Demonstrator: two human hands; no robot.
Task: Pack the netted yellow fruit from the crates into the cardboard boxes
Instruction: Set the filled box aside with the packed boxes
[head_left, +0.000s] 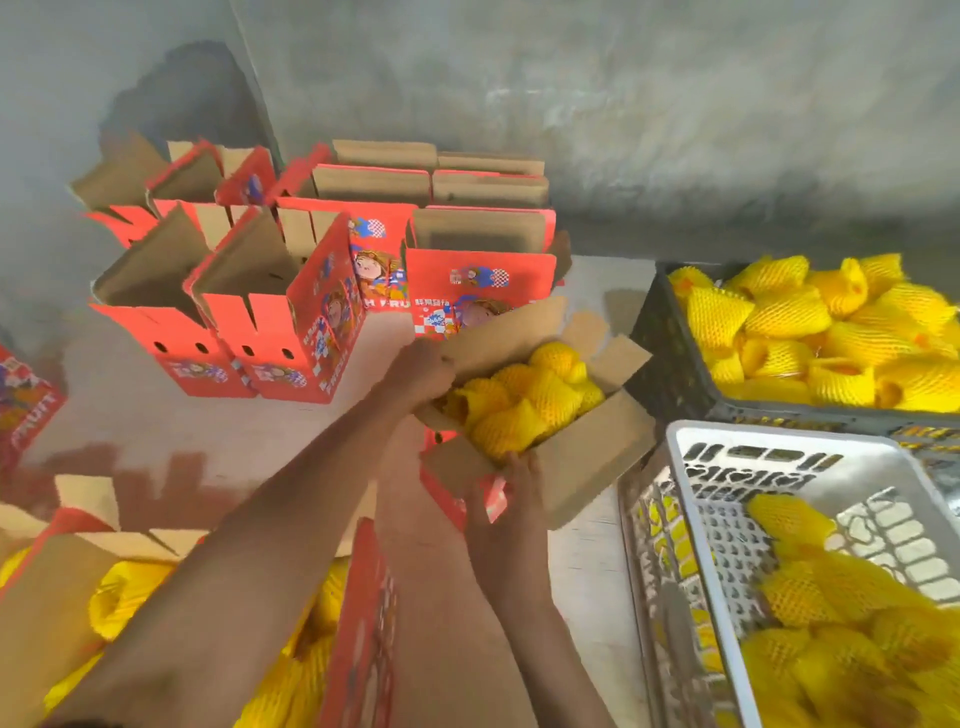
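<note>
1. Centrally, a cardboard box (582, 462) packed with netted yellow fruit (519, 400) sits tilted, flaps open.
2. The left hand (421, 371) grips its far-left flap.
3. The right hand (501, 506) clasps its near corner.
4. At right, a dark crate (670, 364) and a white crate (691, 519) hold more fruit.

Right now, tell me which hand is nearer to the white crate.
Right. The right hand grips the filled box's near edge, just beside the white crate. The left hand holds the box's far flap, farther away.
</note>
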